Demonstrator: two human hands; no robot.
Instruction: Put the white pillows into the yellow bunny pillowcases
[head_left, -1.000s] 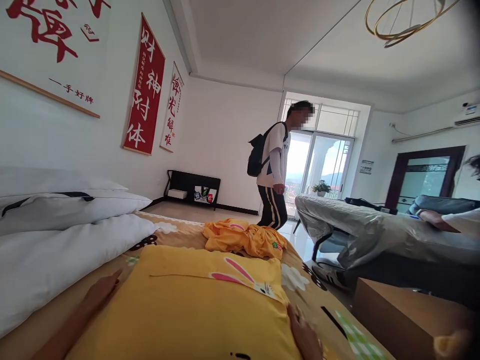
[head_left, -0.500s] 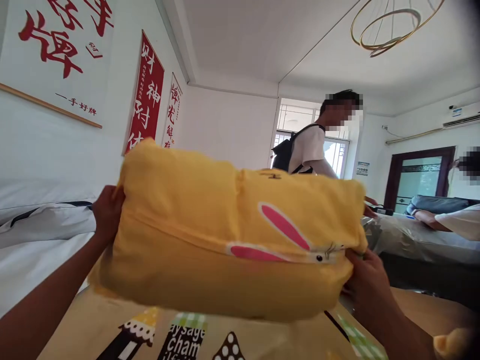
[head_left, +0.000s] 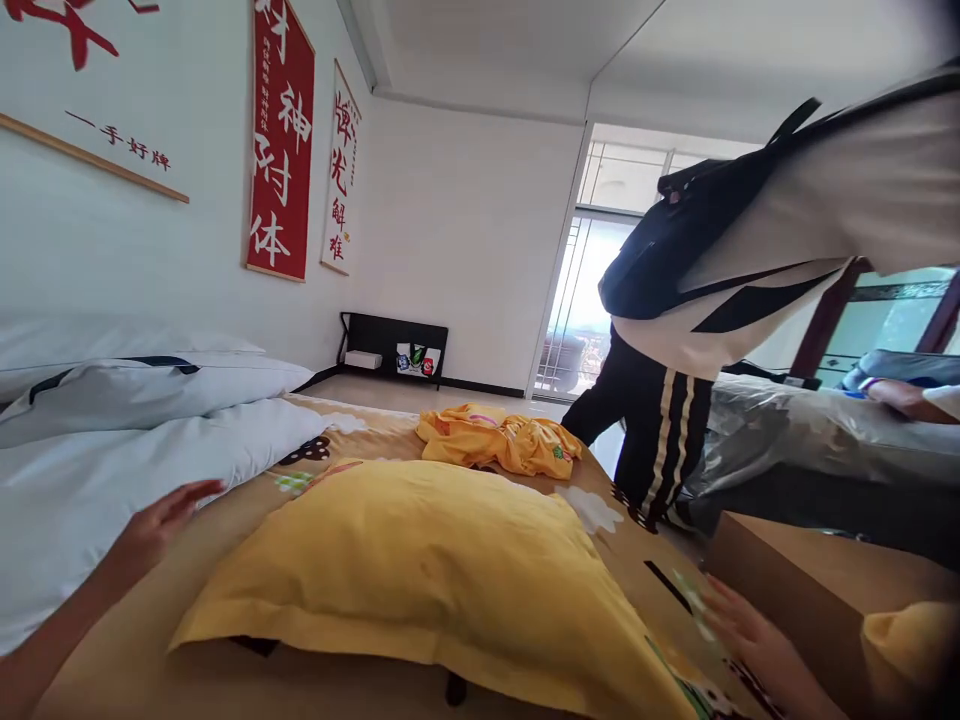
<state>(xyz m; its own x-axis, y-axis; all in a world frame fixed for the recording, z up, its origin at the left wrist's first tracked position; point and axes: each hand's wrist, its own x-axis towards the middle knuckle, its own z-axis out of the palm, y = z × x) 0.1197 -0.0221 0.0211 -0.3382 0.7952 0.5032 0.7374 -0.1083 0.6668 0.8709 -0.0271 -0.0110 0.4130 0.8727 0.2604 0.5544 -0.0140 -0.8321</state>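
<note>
A plump yellow pillow [head_left: 435, 570] in a flanged case lies on the patterned bedsheet [head_left: 352, 690], its plain side up. Left of it, my left hand [head_left: 161, 525] hovers with fingers stretched out, near the white pillows and touching nothing that I can see. My right hand [head_left: 754, 635] is at the lower right, fingers extended, apart from the pillow and beside a cardboard box. Beyond the pillow rests a crumpled yellow-orange cloth [head_left: 499, 440] on the bed.
White pillows [head_left: 142, 400] are piled along the left wall. A cardboard box [head_left: 795, 590] stands at the right, with a yellow object [head_left: 904, 650] by it. A person with a backpack [head_left: 667, 250] bends at the right. A black shelf [head_left: 394, 345] stands by the far wall.
Both hands have let go of the yellow pillow, which was held up and now lies on the bed. The person with the backpack appears closer and bent over. My view has tilted downward.
</note>
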